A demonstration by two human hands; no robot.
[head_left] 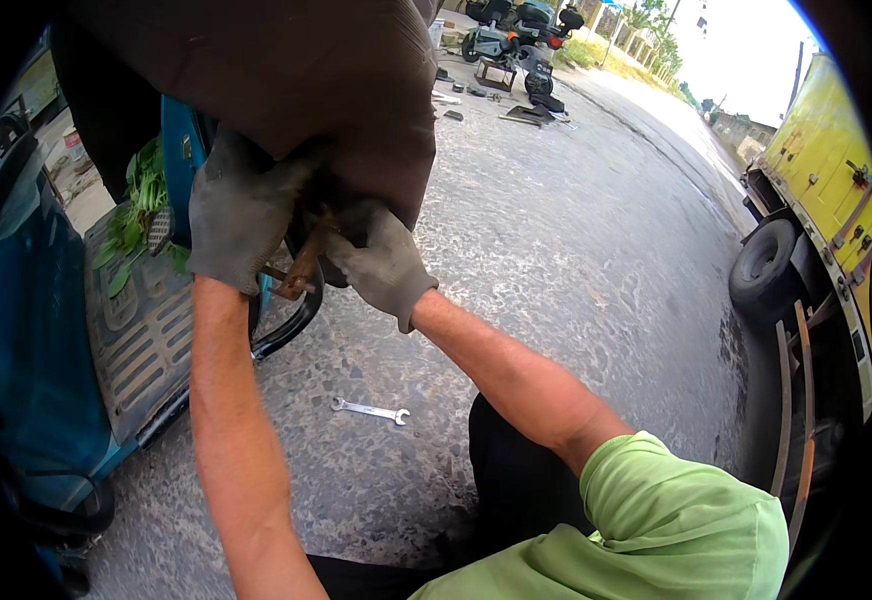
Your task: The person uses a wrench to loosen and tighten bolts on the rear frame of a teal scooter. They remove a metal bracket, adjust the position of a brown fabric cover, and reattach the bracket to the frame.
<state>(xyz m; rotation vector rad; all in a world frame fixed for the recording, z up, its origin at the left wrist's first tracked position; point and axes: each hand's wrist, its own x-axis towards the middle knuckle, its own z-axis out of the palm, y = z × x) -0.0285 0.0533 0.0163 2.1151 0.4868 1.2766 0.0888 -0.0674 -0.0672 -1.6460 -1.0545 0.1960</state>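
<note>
A: What is showing nearest?

B: A light green shirt [646,520] is filling the lower edge, and beyond it two gloved hands are working in close. A rusty metal piece [301,268] is hanging between them, just below a dark brown cover [356,90].

A: How is it likely to handle?

B: It is looking stiff and fairly heavy for its bulk, probably rough rather than slippery, and hardly fragile. The narrow shank is seeming the better place to hold; the wider lower end may be having hard edges.

A: And where is it lying relative to each hand?

B: It is sitting to the right of the left hand [241,215], whose fingertips are disappearing into shadow, so nobody can be telling whether they are gripping. The right hand [384,262] is curling its fingers beside the upper end, apparently touching it; whether they are closing on it is unclear.

A: What is surrounding them?

B: A black bar [294,332] is curving just below. A wrench [370,411] is lying on the road [566,280]. Leftward, green leaves [134,225] are resting on the footboard [151,325] of a teal vehicle [41,340]. Rightward, a yellow truck [821,160] is standing well apart; farthest, scooters [531,45] are standing at the roadside.
</note>
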